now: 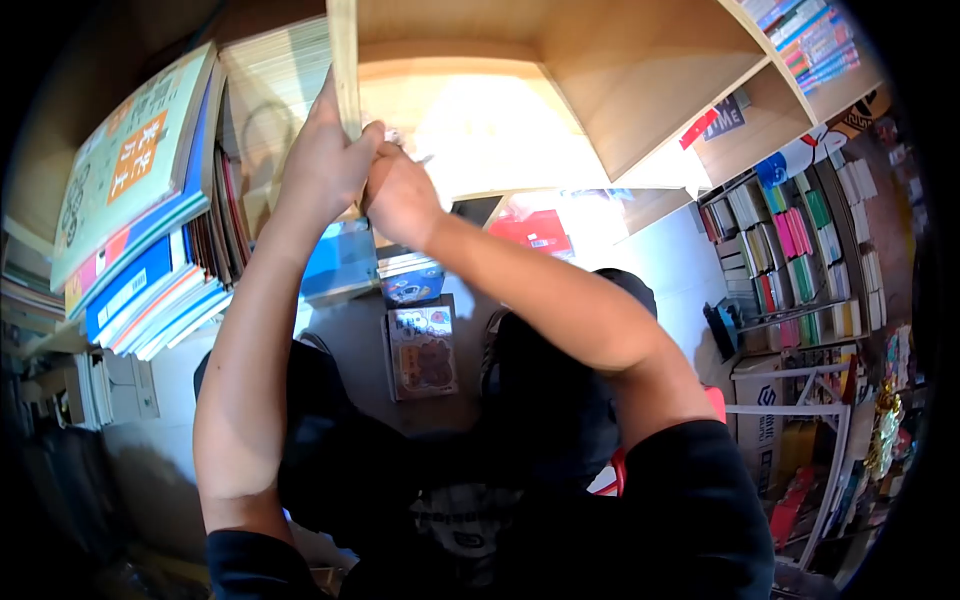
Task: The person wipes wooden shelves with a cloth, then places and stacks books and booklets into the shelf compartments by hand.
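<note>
Both my arms reach up to a wooden bookshelf. My left hand [325, 155] grips the front edge of a vertical wooden shelf divider [343, 60]. My right hand [400, 195] is closed just beside it, touching the left hand; a small pale thing shows near its fingers, too small to tell. To the left of the divider, a row of leaning books [150, 200] fills the compartment, the front one with a green and orange cover. Right of the divider, the compartment [600, 70] looks bare.
On the floor below lie a few books, one with a cartoon cover [422, 352], and blue and red ones [530, 230]. A tall bookcase [800, 250] full of books stands at the right, with a white metal rack [800, 420] and boxes beneath it.
</note>
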Tool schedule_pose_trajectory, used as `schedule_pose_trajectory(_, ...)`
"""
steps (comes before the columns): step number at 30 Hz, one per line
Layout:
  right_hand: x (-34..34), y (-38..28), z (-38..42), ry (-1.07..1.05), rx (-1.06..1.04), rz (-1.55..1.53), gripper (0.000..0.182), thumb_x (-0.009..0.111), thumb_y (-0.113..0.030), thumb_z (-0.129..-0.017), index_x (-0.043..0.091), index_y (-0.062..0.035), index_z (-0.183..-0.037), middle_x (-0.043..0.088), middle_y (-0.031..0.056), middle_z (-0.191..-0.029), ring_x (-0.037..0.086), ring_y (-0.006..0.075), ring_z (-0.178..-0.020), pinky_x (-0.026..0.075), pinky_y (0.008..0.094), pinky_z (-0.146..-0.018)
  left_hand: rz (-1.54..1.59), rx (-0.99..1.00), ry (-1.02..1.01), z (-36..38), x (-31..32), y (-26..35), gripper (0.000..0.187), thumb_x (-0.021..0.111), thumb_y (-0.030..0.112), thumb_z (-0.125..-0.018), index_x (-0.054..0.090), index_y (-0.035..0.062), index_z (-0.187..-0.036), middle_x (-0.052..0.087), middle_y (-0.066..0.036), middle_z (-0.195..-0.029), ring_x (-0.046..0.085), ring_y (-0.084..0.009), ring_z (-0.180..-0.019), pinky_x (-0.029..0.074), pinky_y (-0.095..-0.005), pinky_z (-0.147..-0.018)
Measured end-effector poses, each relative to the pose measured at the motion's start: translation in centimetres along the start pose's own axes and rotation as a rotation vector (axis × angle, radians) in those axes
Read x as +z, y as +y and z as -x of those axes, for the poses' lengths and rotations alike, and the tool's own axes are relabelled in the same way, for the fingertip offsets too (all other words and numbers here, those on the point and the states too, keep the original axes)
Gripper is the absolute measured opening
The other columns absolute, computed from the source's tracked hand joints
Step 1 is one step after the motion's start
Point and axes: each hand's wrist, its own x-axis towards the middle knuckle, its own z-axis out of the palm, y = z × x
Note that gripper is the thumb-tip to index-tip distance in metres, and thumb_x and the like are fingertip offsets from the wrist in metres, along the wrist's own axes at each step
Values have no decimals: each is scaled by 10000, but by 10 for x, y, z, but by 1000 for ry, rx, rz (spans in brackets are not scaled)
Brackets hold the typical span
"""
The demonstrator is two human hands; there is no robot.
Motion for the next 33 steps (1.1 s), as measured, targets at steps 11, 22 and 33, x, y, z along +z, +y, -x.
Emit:
schedule_pose_trajectory(11,-126,220,90,-81,474,438,230,548,-80,-821,637,5,-1015,646,229,-1080,660,377,-952,536,461,-844,211,3,27,0,7,-15,569,602,140,-798,457,10,-1332,653,-200,-999,589,-255,-644,495,-381,-690)
schedule_pose_trajectory(22,-76,198,13,-40,571,329,253,556,-129,-820,650,6,-1012,665,235,-1046,665,371,-941,533,440,-836,241,28,95,4,14,-16,443,602,82,-800,521,-21,-1223,657,-217,-1025,635,-350,-938,485,-386,-860)
schedule_pose_trajectory(33,-63,308,-60,-20,681,192,345,538,-153,-909,645,-40,-1217,619,167,-1268,586,291,-1187,470,380,-984,220,22,32,4,8,-11,405,585,70,-786,538,-8,-1181,625,-202,-1042,628,-340,-951,486,-394,-853)
